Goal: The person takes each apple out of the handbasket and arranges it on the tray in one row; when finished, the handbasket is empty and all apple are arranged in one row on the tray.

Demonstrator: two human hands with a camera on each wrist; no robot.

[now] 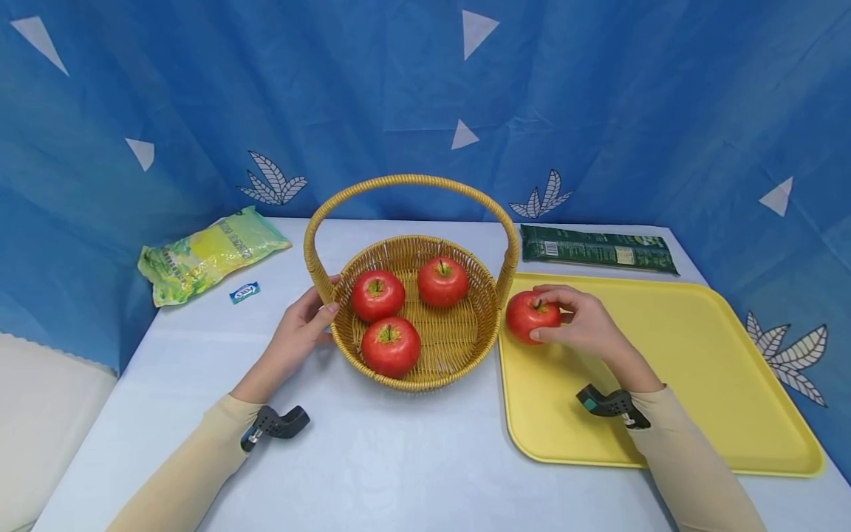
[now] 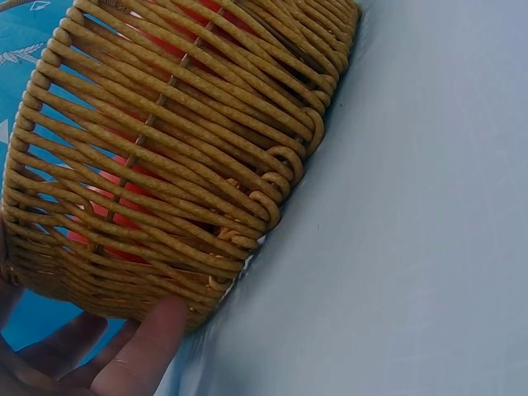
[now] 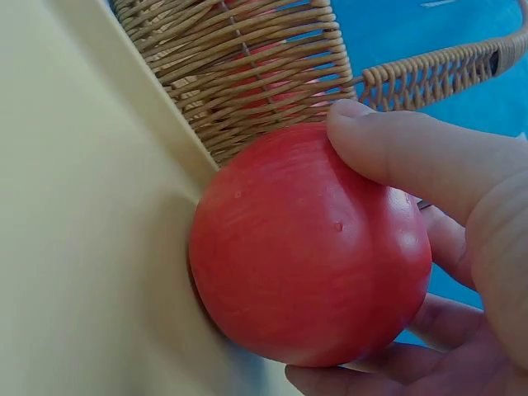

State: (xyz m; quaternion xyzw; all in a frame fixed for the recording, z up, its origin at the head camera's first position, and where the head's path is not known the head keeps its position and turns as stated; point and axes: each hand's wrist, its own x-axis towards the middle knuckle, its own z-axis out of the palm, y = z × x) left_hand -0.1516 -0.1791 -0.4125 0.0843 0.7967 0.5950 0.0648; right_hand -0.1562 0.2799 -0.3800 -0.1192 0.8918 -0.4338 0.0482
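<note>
A round woven basket point(image 1: 459, 369) with a tall arched handle holds three red apples point(image 1: 392, 347). At its left side my left hand point(image 1: 302, 329) grips the rim by the foot of the handle, thumb at the edge. Fingers point(image 2: 153, 346) press against the outer weave in the left wrist view. My right hand point(image 1: 581, 321) grips another red apple point(image 1: 525, 318) over the left edge of the yellow tray point(image 1: 698, 369), close beside the basket. In the right wrist view the thumb lies across this apple point(image 3: 305, 256), with the fingers round its far side.
A green and yellow snack bag point(image 1: 213, 255) lies at the back left, with a small blue-green packet point(image 1: 244, 292) beside it. Behind the tray is a long dark green package point(image 1: 598, 247). A blue curtain point(image 1: 399, 89) hangs along the table's back edge.
</note>
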